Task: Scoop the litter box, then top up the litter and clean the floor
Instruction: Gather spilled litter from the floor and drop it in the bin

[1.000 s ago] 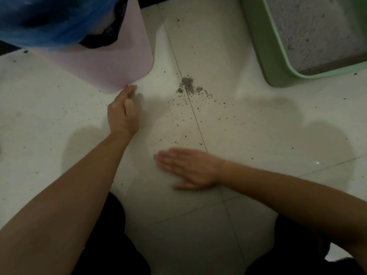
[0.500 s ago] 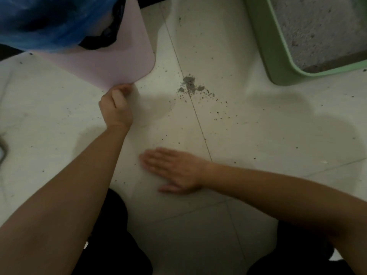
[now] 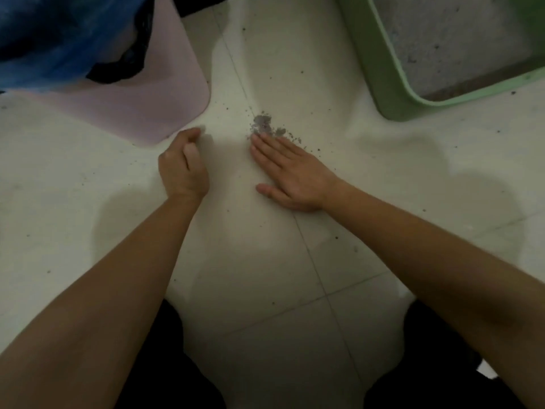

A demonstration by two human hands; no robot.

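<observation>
— So why is the right hand (image 3: pixel 290 169) pressed flat on the floor (image 3: pixel 383 202) like that?

— From where I stand, it looks like a makeshift broom. Its fingers (image 3: pixel 267 149) are straight and held close together, thumb out to the side, so the palm makes one long edge. Just ahead of the fingertips, touching them or nearly so, sits the little heap of spilled litter (image 3: pixel 262 124), with loose grains trailing off past the little-finger side.

— And the left hand (image 3: pixel 182 166)?

— Its fingers (image 3: pixel 193 133) are curled in, loosely closed; I can't tell whether they pinch anything. Their tips reach the corner of the pink bin (image 3: pixel 147 104), the one with the blue bag (image 3: pixel 59 33) in it. My guess is it steadies the bin so the sweepings have somewhere to go.

— Where's the litter box (image 3: pixel 383 84)?

— Well beyond the right hand's fingertips, off to the far right: green rim, grey litter inside looking level. So I'd judge the scooping finished and the floor the job in hand.

— Much left?

— Specks are scattered all around both hands, so several more passes, I'd think.
</observation>
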